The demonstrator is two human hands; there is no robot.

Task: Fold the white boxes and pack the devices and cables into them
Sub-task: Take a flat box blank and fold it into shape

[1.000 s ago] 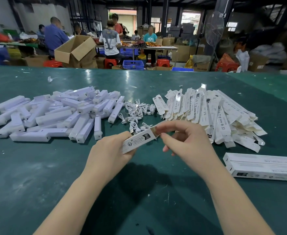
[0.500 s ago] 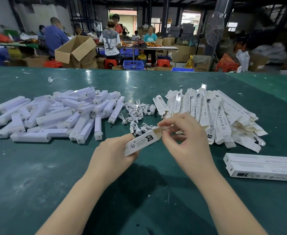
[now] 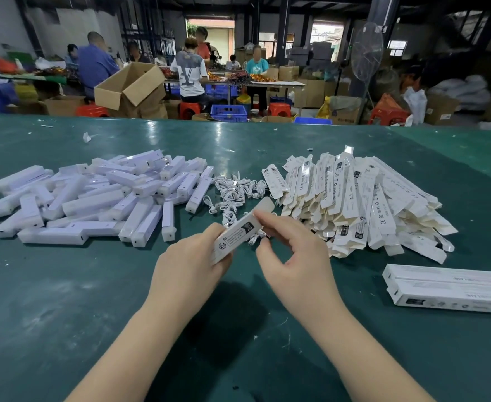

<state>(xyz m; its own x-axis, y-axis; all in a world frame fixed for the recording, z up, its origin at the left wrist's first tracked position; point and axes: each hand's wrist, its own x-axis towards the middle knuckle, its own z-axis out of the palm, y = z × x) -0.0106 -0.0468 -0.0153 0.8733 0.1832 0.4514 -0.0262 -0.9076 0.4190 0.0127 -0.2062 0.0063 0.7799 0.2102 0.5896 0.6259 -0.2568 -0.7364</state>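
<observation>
We are holding a small white cardboard box with black print [image 3: 236, 237] up over the dark green tabletop [image 3: 64, 300], right in front of us. It is tilting, with its far end higher and its end flap [image 3: 264, 205] standing open. Our left hand [image 3: 190, 266] is gripping the lower end of the box, with the fingers curled around it. Our right hand [image 3: 295, 256] is pinching the top end of the box, with the thumb below and the other fingers [image 3: 270, 220] bent over it.

Just behind the box, a little heap of thin white cables [image 3: 235, 195] is lying on the tabletop. To the left of the cables, a big pile of long white plastic devices [image 3: 93, 198] is lying every which way. To the right of the cables, a big pile of flat white boxes that are not folded yet [image 3: 354, 201] is spreading out like a fan. Near our right arm, some closed white boxes [image 3: 447, 288] are lying side by side, touching each other.

Far behind the tabletop, people are sitting at other tables. An open brown cardboard box [image 3: 128, 85] is sitting near them.
</observation>
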